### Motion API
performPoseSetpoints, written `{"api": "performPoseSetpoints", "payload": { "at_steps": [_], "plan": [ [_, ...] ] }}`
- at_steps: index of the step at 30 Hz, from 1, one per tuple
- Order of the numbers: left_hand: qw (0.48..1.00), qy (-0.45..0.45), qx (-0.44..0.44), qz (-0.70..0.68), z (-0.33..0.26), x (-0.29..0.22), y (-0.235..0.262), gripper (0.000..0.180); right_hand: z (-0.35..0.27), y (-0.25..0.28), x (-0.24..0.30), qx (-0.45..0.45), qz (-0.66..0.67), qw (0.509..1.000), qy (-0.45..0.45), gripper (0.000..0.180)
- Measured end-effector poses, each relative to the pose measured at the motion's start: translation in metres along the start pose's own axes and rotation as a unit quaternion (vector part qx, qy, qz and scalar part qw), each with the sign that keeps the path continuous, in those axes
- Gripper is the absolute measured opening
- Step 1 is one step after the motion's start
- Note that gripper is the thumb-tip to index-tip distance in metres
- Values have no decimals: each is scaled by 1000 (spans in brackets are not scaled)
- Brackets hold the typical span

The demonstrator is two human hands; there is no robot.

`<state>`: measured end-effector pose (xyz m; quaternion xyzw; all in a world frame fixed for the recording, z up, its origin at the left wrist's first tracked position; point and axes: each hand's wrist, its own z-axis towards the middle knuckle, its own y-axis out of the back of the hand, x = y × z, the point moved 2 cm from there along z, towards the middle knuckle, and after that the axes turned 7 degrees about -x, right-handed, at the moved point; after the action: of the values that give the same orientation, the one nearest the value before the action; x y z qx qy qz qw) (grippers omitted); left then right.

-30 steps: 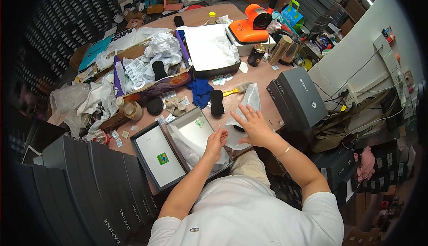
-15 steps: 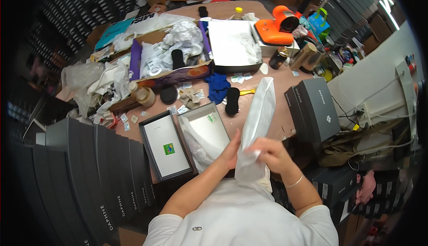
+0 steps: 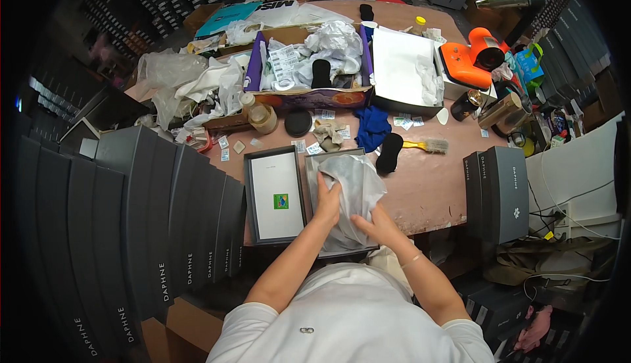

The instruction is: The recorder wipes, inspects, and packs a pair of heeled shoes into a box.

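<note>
A white, translucent wrapped bundle [image 3: 355, 185] is over an open grey shoe box [image 3: 336, 152] at the table's near edge and hides most of its inside. My left hand [image 3: 328, 201] grips the bundle's left side, thumb and fingers closed on the wrap. On the lower right side, my right hand [image 3: 381, 225] holds it too, fingers partly behind the material. What lies inside the wrap cannot be made out. Left of the box rests its grey lid [image 3: 269, 172], white inside up, with a small green sticker [image 3: 281, 201].
Tall stacks of dark grey shoe boxes [image 3: 141, 185] stand at the left, a smaller stack [image 3: 506, 192] at the right. Beyond my hands are a blue cloth [image 3: 373, 127], a black pad [image 3: 390, 152], a yellow-handled brush [image 3: 427, 145] and a purple carton [image 3: 309, 98] of crumpled paper.
The wrapped bundle has gone from upright at the right of the box to lying over it. Both hands moved left with it, and the view has shifted.
</note>
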<state>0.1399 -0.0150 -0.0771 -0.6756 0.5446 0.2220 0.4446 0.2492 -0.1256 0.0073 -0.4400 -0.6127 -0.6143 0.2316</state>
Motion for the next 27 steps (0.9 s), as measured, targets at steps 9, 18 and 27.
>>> {"api": "performPoseSetpoints", "payload": {
  "at_steps": [9,18,27],
  "plan": [
    [813,-117,-21,571,-40,-12,127,30,1,-5,-17,-139,-133,974,118,46],
    [957,-51,215,187,-149,-136,112,18,-38,47,5,-64,100,992,-37,70],
    [965,-51,30,257,-83,-13,92,79,-3,3,-74,-133,42,971,-192,56]
  ]
}}
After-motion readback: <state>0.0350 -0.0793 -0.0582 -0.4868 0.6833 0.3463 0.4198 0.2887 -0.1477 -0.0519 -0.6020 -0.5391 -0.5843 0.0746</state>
